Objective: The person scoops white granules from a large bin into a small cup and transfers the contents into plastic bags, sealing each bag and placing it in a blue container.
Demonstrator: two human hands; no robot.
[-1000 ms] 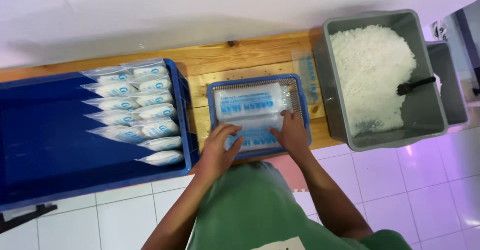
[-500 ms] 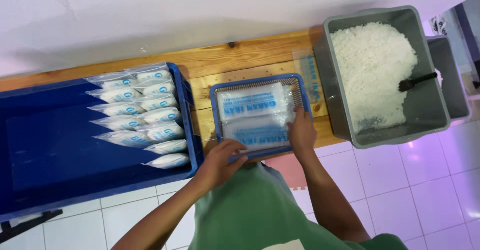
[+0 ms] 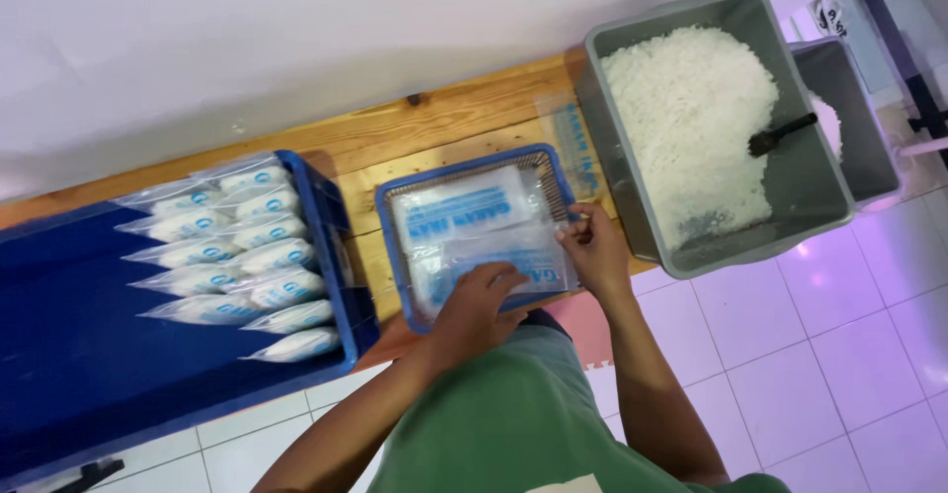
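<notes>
Both hands, L [image 3: 482, 301] & R [image 3: 592, 246], gripping 1 clear bag [image 3: 499, 256], 1 blue basket [image 3: 395, 192], 1 grey tub [image 3: 820, 187]

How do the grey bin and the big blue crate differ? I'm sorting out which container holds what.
The grey bin holds a loose heap of white grains with a dark scoop in it; the big blue crate holds a row of filled clear bags. The grey bin sits at the bench's right end, the blue crate at its left. The grains fill much of the bin; the bags take up only the crate's right side. Both are open-topped rectangular plastic tubs.
</notes>
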